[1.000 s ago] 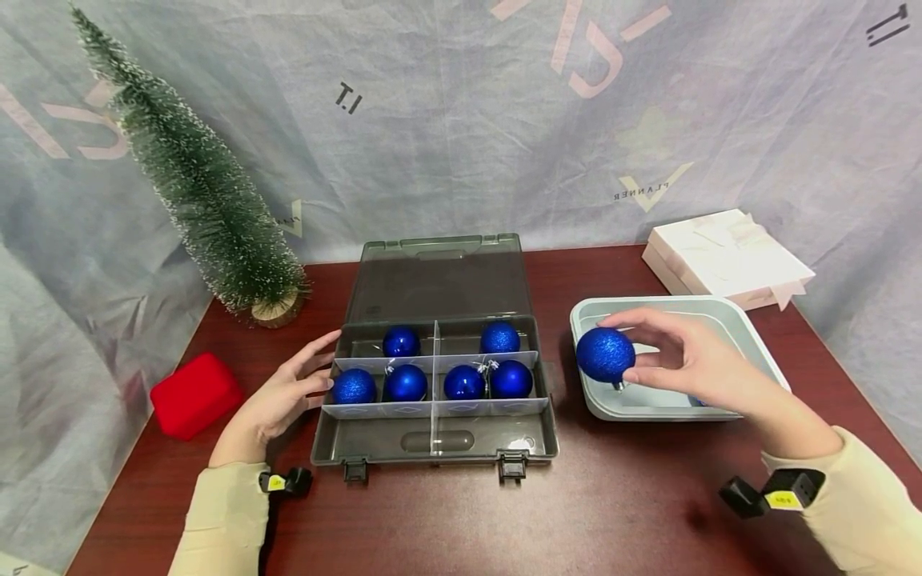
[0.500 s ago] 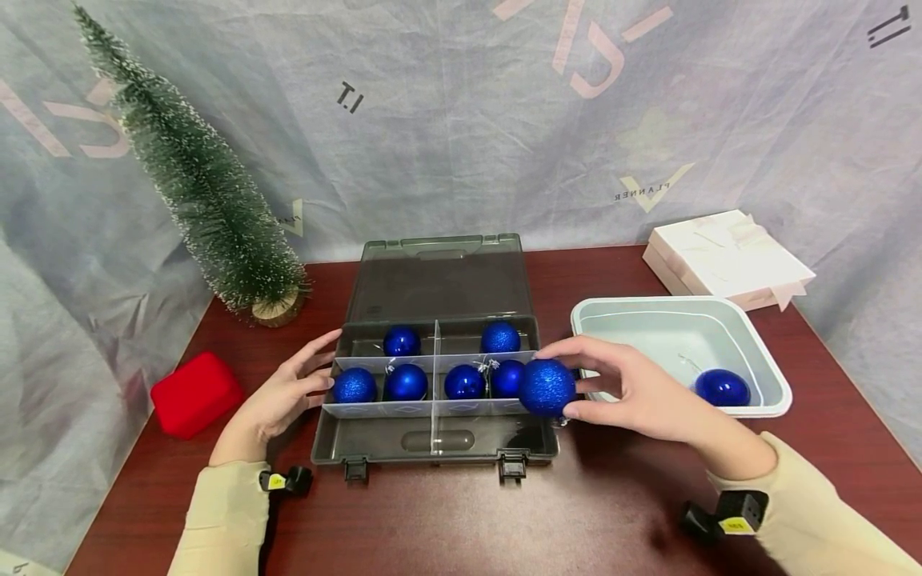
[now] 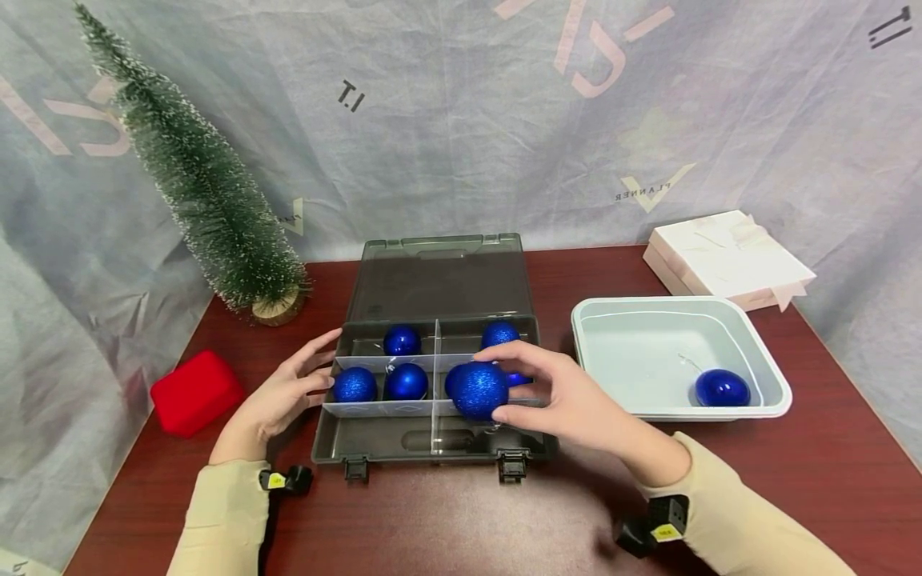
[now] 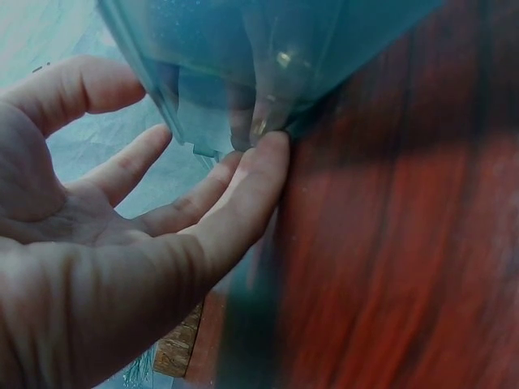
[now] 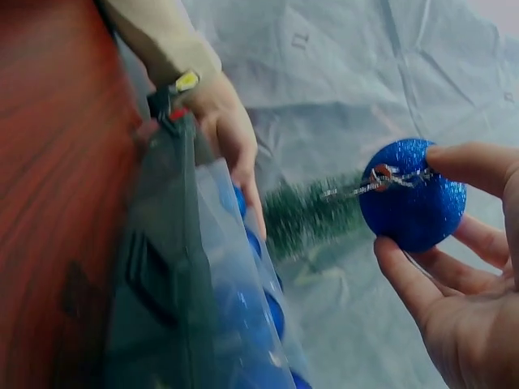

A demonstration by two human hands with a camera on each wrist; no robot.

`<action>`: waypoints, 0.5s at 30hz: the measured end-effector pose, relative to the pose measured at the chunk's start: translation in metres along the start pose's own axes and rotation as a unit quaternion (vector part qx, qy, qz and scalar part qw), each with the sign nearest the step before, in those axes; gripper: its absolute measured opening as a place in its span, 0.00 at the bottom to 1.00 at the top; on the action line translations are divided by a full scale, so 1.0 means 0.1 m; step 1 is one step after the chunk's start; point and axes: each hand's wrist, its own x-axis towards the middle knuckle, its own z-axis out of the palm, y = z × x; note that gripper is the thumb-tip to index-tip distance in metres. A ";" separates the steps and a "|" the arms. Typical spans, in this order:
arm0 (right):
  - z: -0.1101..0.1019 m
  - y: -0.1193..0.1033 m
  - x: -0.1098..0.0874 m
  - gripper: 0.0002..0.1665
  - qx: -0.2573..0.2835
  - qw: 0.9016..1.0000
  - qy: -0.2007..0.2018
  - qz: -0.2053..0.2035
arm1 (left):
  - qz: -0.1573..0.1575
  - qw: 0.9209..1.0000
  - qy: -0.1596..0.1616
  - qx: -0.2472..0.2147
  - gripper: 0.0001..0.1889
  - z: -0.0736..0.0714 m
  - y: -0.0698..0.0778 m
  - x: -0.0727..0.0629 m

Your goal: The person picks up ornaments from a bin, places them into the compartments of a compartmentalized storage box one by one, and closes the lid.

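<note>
My right hand (image 3: 569, 400) pinches a glittery blue Christmas ball (image 3: 479, 392) by its sides, above the right front part of the divided plastic case (image 3: 374, 436). In the right wrist view the ball's silver hanging loop (image 5: 389, 178) shows, and the ball is clear of the case. With fingers extended, my left hand (image 3: 277, 400) touches the case's left side; the left wrist view shows its fingertips (image 4: 272, 154) at the wall. Several blue balls (image 3: 406, 382) lie in the back and middle rows. My right hand and the held ball partly cover those on the right.
A pale grey-green tub (image 3: 627, 344) at the right holds one shiny blue ball (image 3: 723, 388). Behind it is a white gift box (image 3: 727, 252). A red box (image 3: 196, 392) and a small frosted tree (image 3: 209, 200) stand left. The case's lid (image 3: 442, 280) lies back.
My right hand has carried the glittery ball left from over the tub to over the case, uncovering the shiny ball in the tub. My left hand has stayed at the case's side.
</note>
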 end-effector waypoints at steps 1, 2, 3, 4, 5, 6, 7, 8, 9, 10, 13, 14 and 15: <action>0.04 0.00 0.02 0.31 -0.001 1.000 0.002 0.001 | -0.001 1.000 0.001 0.000 0.39 0.00 0.00 0.00; 0.09 0.00 0.05 0.31 -0.002 1.000 0.003 0.001 | -0.002 1.000 0.001 -0.001 0.39 0.00 0.00 0.00; 0.13 0.00 0.08 0.31 -0.004 1.000 0.003 0.001 | -0.002 1.000 0.001 -0.002 0.39 0.00 0.00 0.00; 0.17 -0.01 0.10 0.31 -0.009 1.000 0.003 0.000 | -0.002 1.000 0.001 -0.002 0.39 -0.01 0.00 0.00; 0.22 -0.01 0.13 0.31 -0.011 1.000 0.001 -0.001 | -0.002 1.000 0.000 -0.002 0.39 -0.01 0.00 0.00; 0.26 0.00 0.15 0.32 -0.016 1.000 -0.001 -0.003 | -0.002 1.000 0.000 -0.002 0.39 -0.01 0.00 0.00; 0.30 0.00 0.18 0.32 -0.017 1.000 -0.004 -0.003 | -0.001 1.000 -0.001 -0.003 0.39 -0.01 -0.01 0.00; 0.34 0.00 0.20 0.32 -0.018 1.000 -0.007 -0.003 | -0.001 1.000 -0.001 -0.003 0.39 -0.01 -0.01 0.00; 0.38 0.00 0.22 0.32 -0.018 1.000 -0.010 -0.003 | 0.000 1.000 -0.002 -0.004 0.39 0.00 -0.01 0.00; 0.42 0.01 0.25 0.32 -0.020 1.000 -0.011 -0.003 | 0.000 1.000 -0.003 -0.004 0.39 0.00 -0.01 0.00; 0.52 0.03 0.31 0.32 -0.020 1.000 -0.009 0.001 | 0.001 1.000 -0.003 -0.004 0.39 0.00 -0.01 0.01; 0.56 0.05 0.34 0.32 -0.018 1.000 -0.007 0.001 | 0.000 1.000 -0.003 -0.004 0.39 0.00 -0.01 0.01; 0.59 0.06 0.36 0.32 -0.016 1.000 -0.005 0.001 | 0.000 1.000 -0.003 -0.004 0.39 0.00 -0.01 0.01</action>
